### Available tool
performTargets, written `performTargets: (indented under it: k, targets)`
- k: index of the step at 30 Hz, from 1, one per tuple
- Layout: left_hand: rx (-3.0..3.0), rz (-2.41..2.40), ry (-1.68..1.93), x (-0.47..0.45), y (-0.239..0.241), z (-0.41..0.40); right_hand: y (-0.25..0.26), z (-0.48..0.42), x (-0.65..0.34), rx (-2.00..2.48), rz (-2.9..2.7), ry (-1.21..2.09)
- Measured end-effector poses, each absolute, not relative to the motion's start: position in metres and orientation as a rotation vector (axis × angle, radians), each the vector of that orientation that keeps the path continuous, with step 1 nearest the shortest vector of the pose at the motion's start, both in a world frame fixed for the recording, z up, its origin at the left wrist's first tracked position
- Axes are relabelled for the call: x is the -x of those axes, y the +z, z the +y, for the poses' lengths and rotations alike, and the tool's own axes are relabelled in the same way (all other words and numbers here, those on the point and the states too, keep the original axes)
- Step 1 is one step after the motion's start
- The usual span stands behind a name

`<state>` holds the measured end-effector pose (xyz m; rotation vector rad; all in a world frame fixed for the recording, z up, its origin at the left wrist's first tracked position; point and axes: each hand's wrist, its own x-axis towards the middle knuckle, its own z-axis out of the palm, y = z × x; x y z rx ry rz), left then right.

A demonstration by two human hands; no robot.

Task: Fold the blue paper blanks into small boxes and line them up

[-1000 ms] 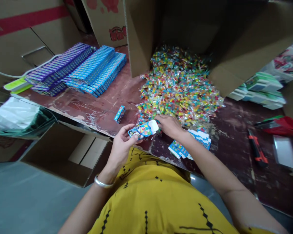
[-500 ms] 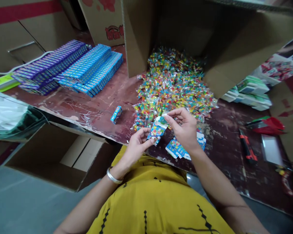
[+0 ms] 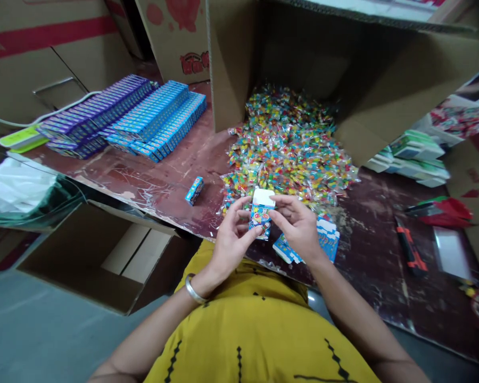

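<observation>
My left hand [image 3: 235, 234] grips a small blue printed candy box [image 3: 260, 217] from its left side, thumb across the front. The box stands nearly upright, with its white top flap raised. At the box's upper right edge, my right hand [image 3: 297, 226] has its thumb and fingers closed on the side. Just below that hand, flat unfolded blue cartons [image 3: 328, 239] lie in a stack at the table edge. Behind both hands spreads a heap of clear-wrapped colourful candies [image 3: 287, 143]. One small blue box [image 3: 194, 190] stands by itself to the left.
Rows of blue boxes [image 3: 155, 125] and purple boxes [image 3: 99, 111] line the table's left. A large carton [image 3: 227, 69] surrounds the candy heap's back. An open carton [image 3: 80, 260] sits below the table edge. On the right lie a red-and-black cutter [image 3: 411, 247] and green-white packs [image 3: 417, 151].
My right hand has moved from above the open top down to the box's right edge. The box is more upright, and its white flap now shows fully.
</observation>
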<state>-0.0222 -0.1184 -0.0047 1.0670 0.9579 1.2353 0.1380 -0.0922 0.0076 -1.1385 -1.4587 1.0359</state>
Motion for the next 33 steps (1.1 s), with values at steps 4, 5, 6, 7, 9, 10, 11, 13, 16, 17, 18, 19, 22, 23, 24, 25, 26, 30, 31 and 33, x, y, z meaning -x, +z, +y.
performTargets:
  k: [4, 5, 6, 7, 9, 10, 11, 13, 16, 17, 18, 19, 22, 23, 24, 25, 26, 30, 31, 33]
  targets:
    - [-1.175, 0.962, 1.13, 0.022, -0.003, -0.121, -0.008, -0.102, -0.134, 1.15, -1.423, 0.984]
    - [-1.187, 0.952, 1.107, 0.023, -0.003, -0.121, -0.009, -0.103, -0.134, 1.151, -1.437, 0.953]
    - [-1.192, 0.936, 1.09, 0.023, -0.003, -0.121, -0.01, -0.104, -0.133, 1.146, -1.451, 0.913]
    - [-1.193, 0.922, 1.078, 0.023, -0.004, -0.121, -0.01, -0.104, -0.132, 1.138, -1.462, 0.872]
    - [-1.181, 0.911, 1.072, 0.023, -0.006, -0.121, -0.009, -0.104, -0.129, 1.115, -1.448, 0.824]
    - [-1.164, 0.912, 1.078, 0.023, -0.006, -0.121, -0.008, -0.103, -0.128, 1.095, -1.411, 0.833]
    - [-1.138, 0.912, 1.088, 0.022, -0.007, -0.12, -0.007, -0.103, -0.127, 1.071, -1.36, 0.862]
    - [-1.066, 0.897, 1.111, 0.021, -0.008, -0.12, -0.005, -0.102, -0.125, 1.028, -1.263, 0.949]
    - [-1.013, 0.9, 1.119, 0.02, -0.01, -0.121, -0.002, -0.098, -0.126, 1.033, -1.265, 1.059]
    - [-1.031, 0.925, 1.114, 0.021, -0.01, -0.121, -0.001, -0.097, -0.128, 1.059, -1.289, 1.086]
    - [-1.065, 0.96, 1.108, 0.021, -0.01, -0.122, 0.001, -0.095, -0.13, 1.088, -1.31, 1.115]
    - [-1.108, 0.999, 1.103, 0.021, -0.01, -0.123, 0.002, -0.092, -0.133, 1.117, -1.322, 1.152]
    - [-1.229, 1.082, 1.091, 0.023, -0.01, -0.125, 0.006, -0.084, -0.142, 1.172, -1.336, 1.297]
    - [-1.256, 1.086, 1.085, 0.023, -0.01, -0.126, 0.007, -0.082, -0.145, 1.176, -1.339, 1.334]
    - [-1.276, 1.078, 1.075, 0.023, -0.009, -0.126, 0.008, -0.079, -0.147, 1.179, -1.337, 1.36]
    - [-1.286, 1.063, 1.062, 0.023, -0.009, -0.126, 0.008, -0.076, -0.149, 1.181, -1.328, 1.378]
    - [-1.292, 1.047, 1.049, 0.024, -0.008, -0.126, 0.008, -0.074, -0.15, 1.182, -1.313, 1.392]
    - [-1.292, 1.02, 1.021, 0.024, -0.006, -0.125, 0.008, -0.072, -0.148, 1.173, -1.33, 1.356]
    - [-1.29, 1.02, 1.023, 0.025, -0.005, -0.125, 0.008, -0.074, -0.147, 1.17, -1.369, 1.299]
    - [-1.276, 1.014, 1.031, 0.026, -0.005, -0.124, 0.009, -0.079, -0.145, 1.169, -1.461, 1.144]
